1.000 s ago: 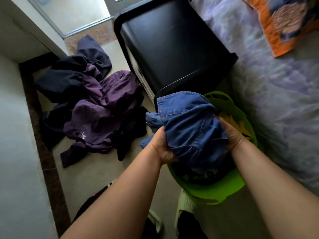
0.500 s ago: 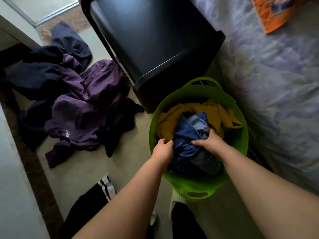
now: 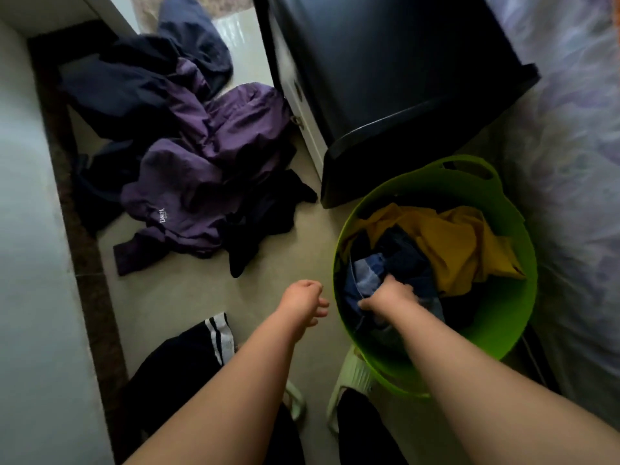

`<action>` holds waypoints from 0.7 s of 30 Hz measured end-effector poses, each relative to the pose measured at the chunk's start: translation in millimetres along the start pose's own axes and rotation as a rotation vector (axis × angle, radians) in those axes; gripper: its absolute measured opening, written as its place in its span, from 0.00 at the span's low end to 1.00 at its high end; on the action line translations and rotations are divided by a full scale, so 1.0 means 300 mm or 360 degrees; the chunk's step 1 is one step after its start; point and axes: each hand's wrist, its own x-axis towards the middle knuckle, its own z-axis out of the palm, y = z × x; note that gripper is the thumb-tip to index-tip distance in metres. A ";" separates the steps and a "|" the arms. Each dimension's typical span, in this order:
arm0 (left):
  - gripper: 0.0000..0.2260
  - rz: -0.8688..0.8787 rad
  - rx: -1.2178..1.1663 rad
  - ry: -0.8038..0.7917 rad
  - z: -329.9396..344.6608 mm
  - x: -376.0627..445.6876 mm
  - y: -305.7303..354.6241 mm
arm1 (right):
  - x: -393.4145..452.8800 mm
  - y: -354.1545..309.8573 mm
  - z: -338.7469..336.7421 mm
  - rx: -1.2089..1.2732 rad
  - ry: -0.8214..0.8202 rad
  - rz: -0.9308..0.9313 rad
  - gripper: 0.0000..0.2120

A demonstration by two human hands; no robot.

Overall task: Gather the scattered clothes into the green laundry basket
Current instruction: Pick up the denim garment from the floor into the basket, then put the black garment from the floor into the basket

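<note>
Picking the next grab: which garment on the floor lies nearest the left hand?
The black garment with white stripes, just beside the left hand; the purple jacket lies farther off.

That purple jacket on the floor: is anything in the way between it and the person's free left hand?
Nothing visible. The left hand hangs over bare floor, and the purple jacket lies beyond it in the open, only tangled with dark clothes at its near edge.

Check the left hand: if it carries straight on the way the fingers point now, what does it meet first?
The left hand is outside the basket, fingers curled and pointing toward the green laundry basket. Going straight on, it would likely meet the basket's near-left rim first. Its height above the floor is unclear, so it might pass over onto the denim garment.
</note>
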 end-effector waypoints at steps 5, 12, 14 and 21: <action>0.10 -0.0003 -0.0141 0.0094 -0.191 0.002 -0.046 | -0.110 -0.120 -0.014 0.0105 0.0741 -0.0161 0.30; 0.10 -0.0020 -0.0242 0.0147 -0.461 0.004 -0.180 | -0.263 -0.387 0.134 0.0068 0.1083 -0.0957 0.26; 0.10 -0.0052 -0.0260 0.0157 -0.519 0.009 -0.221 | -0.296 -0.459 0.203 -0.0009 0.0931 -0.1064 0.26; 0.08 -0.0106 -0.0436 0.0190 -0.808 0.054 -0.396 | -0.386 -0.723 0.515 -0.0243 0.0417 -0.1078 0.25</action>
